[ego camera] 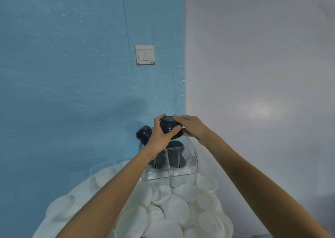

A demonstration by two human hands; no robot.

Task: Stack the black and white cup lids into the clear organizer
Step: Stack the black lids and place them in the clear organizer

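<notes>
A short stack of black cup lids (169,126) is held above the clear organizer (190,170). My left hand (161,134) grips the stack from the left, thumb across its front. My right hand (192,127) grips it from the right, fingers over the top rim. A second stack of black lids (144,133) leans at the organizer's back left, partly behind my left hand. More black lids (176,154) stand inside the organizer's compartments. Several loose white lids (174,208) lie heaped on the white table in front of it.
The blue wall (72,93) stands close behind the organizer and a grey wall (253,74) closes the right side. A light switch (145,55) is on the blue wall. A clear empty container (101,167) sits left of the organizer.
</notes>
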